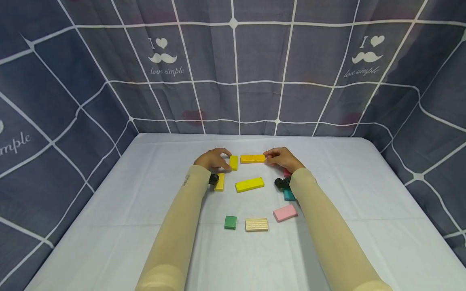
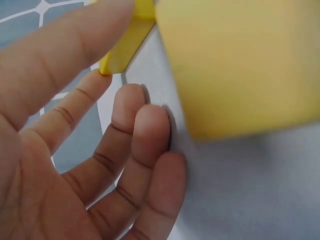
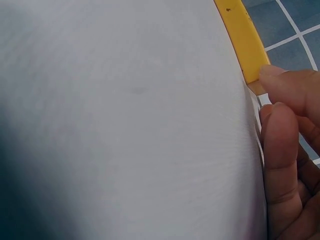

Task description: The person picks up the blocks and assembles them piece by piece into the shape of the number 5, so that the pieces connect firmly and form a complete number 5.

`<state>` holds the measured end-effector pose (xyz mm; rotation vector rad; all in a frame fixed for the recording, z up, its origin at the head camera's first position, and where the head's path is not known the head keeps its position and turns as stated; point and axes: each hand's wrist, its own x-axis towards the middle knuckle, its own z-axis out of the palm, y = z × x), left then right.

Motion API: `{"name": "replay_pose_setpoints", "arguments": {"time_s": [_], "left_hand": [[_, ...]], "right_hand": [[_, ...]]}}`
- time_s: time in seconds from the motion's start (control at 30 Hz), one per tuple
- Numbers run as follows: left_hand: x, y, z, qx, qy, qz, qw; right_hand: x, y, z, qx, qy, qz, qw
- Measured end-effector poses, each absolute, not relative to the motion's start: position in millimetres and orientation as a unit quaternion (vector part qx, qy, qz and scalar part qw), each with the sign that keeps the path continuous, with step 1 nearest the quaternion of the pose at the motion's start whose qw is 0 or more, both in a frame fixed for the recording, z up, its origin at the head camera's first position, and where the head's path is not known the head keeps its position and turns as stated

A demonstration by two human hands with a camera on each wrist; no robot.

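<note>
My left hand [image 1: 214, 159] pinches a short yellow block [image 1: 234, 163] by its two ends, thumb at the near end and index finger at the far end. In the left wrist view the other fingers curl loosely beside this block [image 2: 125, 47]. A longer orange-yellow block [image 1: 253, 159] lies crosswise to its right, a small gap apart. At that block's right end, my right hand [image 1: 285, 159] holds it with its fingertips. The right wrist view shows the thumb on the end of this block [image 3: 245, 45], while the index finger's contact is partly hidden.
Nearer lie another yellow block [image 1: 219, 182], a bright yellow block [image 1: 249, 184], a green block [image 1: 230, 222], a ridged tan block [image 1: 256, 224] and a pink block [image 1: 285, 213]. My right forearm partly covers a teal block [image 1: 289, 195] and a red block [image 1: 287, 173]. A dark grid curtain [image 1: 262, 101] hangs behind.
</note>
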<state>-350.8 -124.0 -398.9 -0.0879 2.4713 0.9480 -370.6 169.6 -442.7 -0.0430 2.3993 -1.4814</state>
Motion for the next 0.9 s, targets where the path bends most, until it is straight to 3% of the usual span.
{"name": "replay_pose_setpoints", "arguments": {"time_s": [0.9], "left_hand": [[-348.4, -117.2, -396.7, -0.019, 0.903, 0.351, 0.246]], "right_hand": [[-370.3, 171.7, -442.1, -0.032, 0.838, -0.518, 0.167]]}}
